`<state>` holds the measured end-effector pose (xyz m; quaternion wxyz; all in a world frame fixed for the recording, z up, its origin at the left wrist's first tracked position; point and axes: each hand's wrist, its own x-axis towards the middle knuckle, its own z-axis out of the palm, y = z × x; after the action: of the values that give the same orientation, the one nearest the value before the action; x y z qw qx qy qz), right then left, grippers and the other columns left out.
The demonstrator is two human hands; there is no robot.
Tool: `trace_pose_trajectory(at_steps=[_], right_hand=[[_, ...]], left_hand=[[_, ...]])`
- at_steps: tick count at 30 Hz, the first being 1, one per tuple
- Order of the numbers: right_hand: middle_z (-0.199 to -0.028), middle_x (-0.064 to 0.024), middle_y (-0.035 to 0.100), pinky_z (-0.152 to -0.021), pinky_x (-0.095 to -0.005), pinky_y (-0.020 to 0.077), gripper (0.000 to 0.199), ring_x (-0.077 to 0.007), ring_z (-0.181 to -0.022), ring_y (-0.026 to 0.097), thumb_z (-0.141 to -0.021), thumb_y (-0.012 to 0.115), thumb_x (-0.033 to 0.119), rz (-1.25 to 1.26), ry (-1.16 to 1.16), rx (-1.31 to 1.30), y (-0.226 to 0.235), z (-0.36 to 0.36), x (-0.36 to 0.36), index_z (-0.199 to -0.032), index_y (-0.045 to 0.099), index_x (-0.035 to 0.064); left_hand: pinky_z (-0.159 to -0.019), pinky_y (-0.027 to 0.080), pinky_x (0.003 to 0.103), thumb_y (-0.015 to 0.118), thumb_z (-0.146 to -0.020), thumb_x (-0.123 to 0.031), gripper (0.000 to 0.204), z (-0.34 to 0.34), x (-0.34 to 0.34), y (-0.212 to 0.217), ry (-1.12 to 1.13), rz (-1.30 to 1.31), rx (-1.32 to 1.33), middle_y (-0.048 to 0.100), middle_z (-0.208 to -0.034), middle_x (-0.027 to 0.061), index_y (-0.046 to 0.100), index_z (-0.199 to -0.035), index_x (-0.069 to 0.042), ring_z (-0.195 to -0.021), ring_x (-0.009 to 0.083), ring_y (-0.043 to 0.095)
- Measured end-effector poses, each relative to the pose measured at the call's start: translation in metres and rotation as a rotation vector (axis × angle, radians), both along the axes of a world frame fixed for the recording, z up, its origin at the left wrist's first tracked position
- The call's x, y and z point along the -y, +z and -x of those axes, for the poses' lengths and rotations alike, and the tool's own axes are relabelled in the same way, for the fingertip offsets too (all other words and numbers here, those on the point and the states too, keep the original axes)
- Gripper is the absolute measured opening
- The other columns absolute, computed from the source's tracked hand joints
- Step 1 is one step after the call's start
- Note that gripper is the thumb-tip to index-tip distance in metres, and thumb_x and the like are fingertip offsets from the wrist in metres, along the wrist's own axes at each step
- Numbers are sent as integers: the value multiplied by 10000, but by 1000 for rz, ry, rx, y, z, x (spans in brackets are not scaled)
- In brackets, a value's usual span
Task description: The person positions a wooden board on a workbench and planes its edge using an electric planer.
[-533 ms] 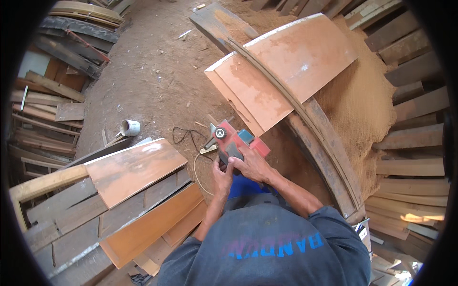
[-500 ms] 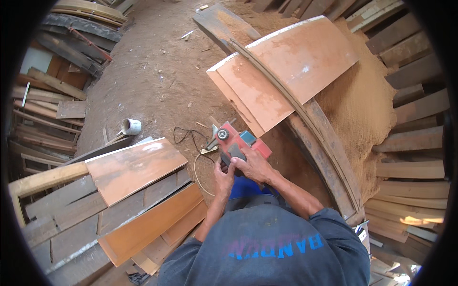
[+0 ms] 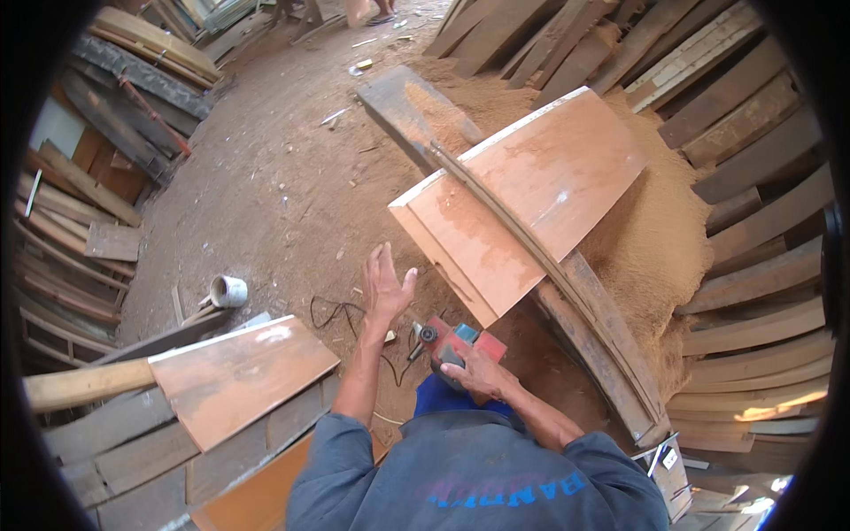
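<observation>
My right hand [image 3: 482, 370] grips a red electric planer [image 3: 435, 334] with a black knob and a blue part on top, held close to my body. Out to the left of the planer, my left hand [image 3: 386, 285] is raised and empty, its fingers stretched forward and thumb apart. Just beyond the planer lies a wide reddish-brown wooden board [image 3: 567, 181] with a white-edged end. It rests across a long, dark wooden beam [image 3: 611, 310], and a narrow strip of wood [image 3: 496, 208] crosses over its top.
Sawdust [image 3: 660, 234] is heaped right of the board, with planks [image 3: 753, 274] stacked behind it. A second board [image 3: 248, 372] lies on planks at left, near a white bucket [image 3: 228, 291]. A black cord [image 3: 341, 310] curls on the dirt floor. Another person's feet [image 3: 382, 18] show far ahead.
My left hand has let go of the planer and reached forward and left, fingers opening. My right hand keeps the planer, now slightly lower in view. The view has tilted up.
</observation>
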<state>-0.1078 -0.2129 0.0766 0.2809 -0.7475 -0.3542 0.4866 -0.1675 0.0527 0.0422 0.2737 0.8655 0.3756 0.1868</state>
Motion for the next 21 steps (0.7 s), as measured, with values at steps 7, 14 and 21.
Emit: trace_pose_trajectory(at_steps=[7,14,21], right_hand=[[-1379,-326,607,-1099,-490,460,790,-467,-1296,585,-988,606,514,59,-96,-42,-40,-14,4,-1512,419,-47],[-1374,-310,610,-1092,-448,458,831,-415,-1294,597,-971,609,537,344,-359,-30,-81,-21,75,-1555,386,-10],[-1261,-341,647,-1016,-486,489,697,-469,-1207,627,-987,626,466,252,-773,69,-110,-19,180,-1459,493,-29]], left_hand=[[-1256,224,539,714,-887,-373,898,-118,-67,-21,-408,-186,-314,319,-1618,306,319,-1568,59,-1518,463,283],[-1272,200,520,565,-977,-494,880,-186,-100,-35,-390,-75,-604,295,-1648,289,244,-1615,20,-1536,444,274],[-1132,356,576,515,-1011,-468,674,-194,-101,-54,-234,-159,-509,506,-1482,295,446,-1503,-12,-1392,463,453]])
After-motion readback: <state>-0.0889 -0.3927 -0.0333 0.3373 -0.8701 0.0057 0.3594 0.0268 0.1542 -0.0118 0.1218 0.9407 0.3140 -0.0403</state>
